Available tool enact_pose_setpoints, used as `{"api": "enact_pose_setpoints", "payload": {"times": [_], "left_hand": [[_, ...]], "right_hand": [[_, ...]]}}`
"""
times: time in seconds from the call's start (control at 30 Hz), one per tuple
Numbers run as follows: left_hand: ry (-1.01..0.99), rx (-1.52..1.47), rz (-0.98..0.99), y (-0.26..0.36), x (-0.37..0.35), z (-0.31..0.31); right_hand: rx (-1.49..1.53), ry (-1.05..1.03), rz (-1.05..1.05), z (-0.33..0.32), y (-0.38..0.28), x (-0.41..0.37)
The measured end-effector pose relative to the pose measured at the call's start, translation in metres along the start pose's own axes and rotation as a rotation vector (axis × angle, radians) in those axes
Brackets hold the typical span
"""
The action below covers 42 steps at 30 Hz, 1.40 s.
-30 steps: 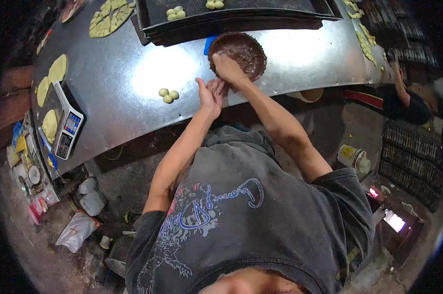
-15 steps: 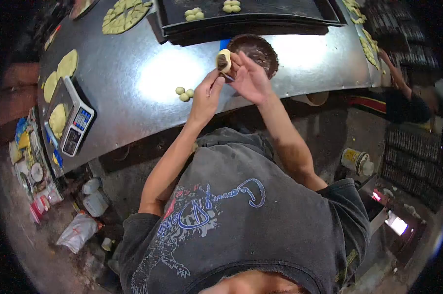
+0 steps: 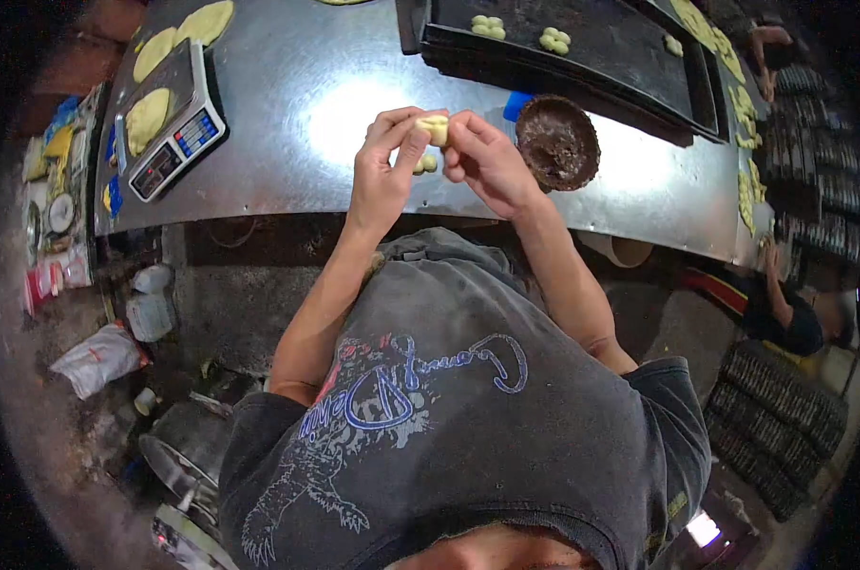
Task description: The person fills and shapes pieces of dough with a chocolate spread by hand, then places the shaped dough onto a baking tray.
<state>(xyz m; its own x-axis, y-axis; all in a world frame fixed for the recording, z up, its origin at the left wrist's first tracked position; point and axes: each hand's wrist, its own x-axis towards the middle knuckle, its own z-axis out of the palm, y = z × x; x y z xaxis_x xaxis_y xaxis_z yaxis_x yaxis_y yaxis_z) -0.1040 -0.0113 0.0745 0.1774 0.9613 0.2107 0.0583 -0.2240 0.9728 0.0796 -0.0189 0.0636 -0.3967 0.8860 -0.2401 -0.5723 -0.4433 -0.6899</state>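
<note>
Between my two hands is a small piece of pale yellow dough (image 3: 434, 127), folded over, with no dark filling showing. My left hand (image 3: 388, 169) pinches it with thumb and fingers from the left. The bent fingers of my right hand (image 3: 490, 163) are closed on its right edge. Just below the piece, small dough balls (image 3: 427, 164) sit on the metal table, partly hidden by my hands. To the right of my right hand stands a round bowl (image 3: 557, 142) of dark brown filling, with a blue object (image 3: 516, 105) at its upper left edge.
A black tray (image 3: 606, 62) at the back holds clusters of dough balls. At the left is a digital scale (image 3: 176, 150) with flattened dough (image 3: 148, 121) on it. More dough pieces (image 3: 745, 119) lie along the right edge, where other people's arms show.
The dough's opening with the dark filling no longer shows. My right hand's fingers, spread before, have bent onto the dough. The view has shifted, so the table appears turned.
</note>
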Motion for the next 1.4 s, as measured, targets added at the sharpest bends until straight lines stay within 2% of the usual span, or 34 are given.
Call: {"api": "enact_pose_setpoints", "payload": {"times": [0.03, 0.07, 0.1, 0.2, 0.27, 0.3, 0.4, 0.43, 0.53, 0.57, 0.67, 0.7, 0.8, 0.83, 0.93, 0.97, 1.07, 1.1, 1.2, 1.33, 1.37, 1.4], "left_hand": [[0.004, 0.125, 0.069, -0.005, -0.001, -0.008], [0.009, 0.253, 0.131, -0.009, -0.003, -0.015], [0.016, 0.235, 0.074, -0.01, -0.004, -0.021], [0.161, 0.433, 0.087, -0.007, -0.007, -0.026], [0.236, 0.098, -0.032, -0.016, -0.007, -0.029], [0.269, -0.072, -0.085, -0.014, -0.005, -0.029], [0.266, -0.139, -0.251, 0.0, -0.005, -0.025], [0.233, -0.261, -0.265, -0.003, -0.004, -0.022], [0.024, -0.365, -0.546, -0.003, 0.0, -0.03], [-0.089, -0.204, -0.618, 0.001, -0.002, -0.039], [0.035, -0.305, -0.267, -0.015, -0.009, -0.026], [0.015, -0.324, -0.227, -0.012, -0.011, -0.024], [-0.007, -0.187, -0.032, -0.017, -0.013, -0.017], [-0.055, -0.228, -0.096, -0.013, -0.015, -0.017], [-0.053, -0.112, 0.053, -0.016, -0.018, -0.002], [-0.042, -0.146, -0.016, -0.016, -0.019, -0.003], [-0.031, -0.251, -0.223, -0.01, -0.014, -0.002], [-0.002, -0.28, -0.217, -0.014, -0.012, -0.001], [0.036, -0.266, -0.208, -0.015, -0.005, -0.009], [-0.009, -0.187, -0.136, -0.003, -0.008, -0.003], [-0.013, -0.181, -0.133, -0.004, -0.008, -0.001], [-0.018, -0.175, -0.13, -0.007, -0.009, 0.0]], "right_hand": [[-0.132, 0.108, -0.038, 0.003, 0.001, 0.004], [-0.22, 0.132, -0.086, 0.007, 0.002, 0.007], [-0.305, 0.156, -0.134, 0.016, 0.001, 0.01], [-0.525, 0.14, -0.293, 0.041, 0.006, 0.012], [-0.779, 0.097, -0.438, 0.052, 0.013, 0.015], [-0.749, 0.155, -0.522, 0.056, 0.022, 0.018], [-0.978, 0.237, -0.668, 0.065, 0.027, 0.013], [-1.063, 0.187, -0.77, 0.068, 0.024, 0.013], [-1.186, 0.108, -0.845, 0.08, 0.015, 0.004], [-1.206, 0.111, -0.765, 0.08, 0.012, 0.001], [-1.031, 0.158, -0.481, 0.047, 0.018, 0.006], [-0.969, 0.228, -0.256, 0.052, 0.006, 0.003], [-0.591, 0.192, -0.167, 0.03, 0.007, 0.012], [-0.429, 0.208, -0.13, 0.029, 0.007, 0.014], [-0.11, 0.18, -0.086, 0.019, 0.007, 0.015], [-0.115, 0.191, -0.128, 0.013, 0.012, 0.016], [-0.455, 0.319, -0.365, 0.034, 0.016, 0.012], [-0.604, 0.39, -0.389, 0.053, 0.011, 0.005], [-1.094, 0.292, -0.79, 0.062, 0.014, 0.001], [-1.346, 0.36, -0.8, 0.043, 0.012, 0.007], [-1.304, 0.351, -0.726, 0.038, 0.01, 0.011], [-1.109, 0.352, -0.613, 0.033, 0.013, 0.016]]}}
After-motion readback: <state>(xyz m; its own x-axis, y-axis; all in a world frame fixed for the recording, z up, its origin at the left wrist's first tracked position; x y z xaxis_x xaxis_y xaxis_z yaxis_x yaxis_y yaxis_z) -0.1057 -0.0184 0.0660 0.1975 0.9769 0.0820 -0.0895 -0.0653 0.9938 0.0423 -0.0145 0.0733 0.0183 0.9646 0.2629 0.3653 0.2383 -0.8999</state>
